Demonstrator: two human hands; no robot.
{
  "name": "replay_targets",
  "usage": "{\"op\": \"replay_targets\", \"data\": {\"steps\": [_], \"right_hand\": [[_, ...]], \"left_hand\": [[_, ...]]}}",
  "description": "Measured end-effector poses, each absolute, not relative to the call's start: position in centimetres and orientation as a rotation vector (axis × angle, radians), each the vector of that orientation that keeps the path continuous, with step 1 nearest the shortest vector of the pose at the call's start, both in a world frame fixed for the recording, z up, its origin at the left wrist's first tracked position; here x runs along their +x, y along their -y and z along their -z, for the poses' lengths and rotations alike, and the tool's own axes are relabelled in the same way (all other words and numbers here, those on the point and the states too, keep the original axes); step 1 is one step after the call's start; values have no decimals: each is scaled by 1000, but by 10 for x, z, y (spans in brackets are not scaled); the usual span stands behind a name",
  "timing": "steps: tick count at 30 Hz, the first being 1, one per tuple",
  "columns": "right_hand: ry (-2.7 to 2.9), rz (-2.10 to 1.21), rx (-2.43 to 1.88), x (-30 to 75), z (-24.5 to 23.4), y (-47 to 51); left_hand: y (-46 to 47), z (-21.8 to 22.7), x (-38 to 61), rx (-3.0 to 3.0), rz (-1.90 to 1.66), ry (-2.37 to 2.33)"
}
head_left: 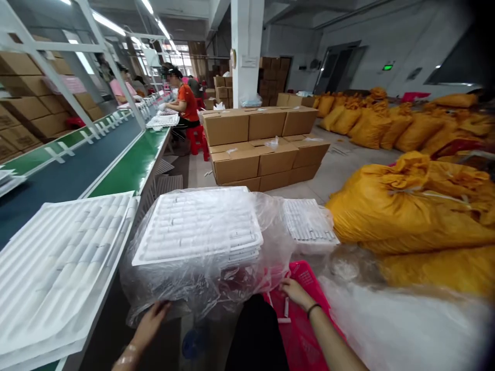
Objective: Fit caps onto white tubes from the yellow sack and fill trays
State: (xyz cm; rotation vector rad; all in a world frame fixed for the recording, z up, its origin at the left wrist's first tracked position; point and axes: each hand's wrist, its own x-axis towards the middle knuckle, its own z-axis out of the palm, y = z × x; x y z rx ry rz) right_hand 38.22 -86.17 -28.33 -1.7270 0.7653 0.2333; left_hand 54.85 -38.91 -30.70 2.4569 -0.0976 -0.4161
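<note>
A stack of white ridged trays (201,221) sits in front of me, partly covered by a loose clear plastic bag (166,281). My left hand (151,320) is at the bag's near left edge, its fingers closed on the film. At the near right edge, my right hand (296,291) pinches the bag, above a pink plastic basket (305,322). A few short white tubes (286,307) lie in that basket. To my left, another pile of white trays (58,263) with pale tubes in their grooves rests at the bench edge.
A green-edged conveyor bench (127,165) runs ahead on the left. Cardboard boxes (235,167) are stacked beyond the trays. Orange sacks (390,206) and clear plastic film (394,319) crowd the right, beside a smaller tray stack (309,221). A person in orange (187,100) sits farther along.
</note>
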Motion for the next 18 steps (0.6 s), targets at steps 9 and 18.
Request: {"op": "replay_targets", "data": {"steps": [9, 18], "right_hand": [[-443, 108, -1940, 541, 172, 942], [151, 456, -2384, 686, 83, 935]], "left_hand": [[409, 243, 519, 1378, 285, -529], [439, 222, 542, 891, -25, -650]]}}
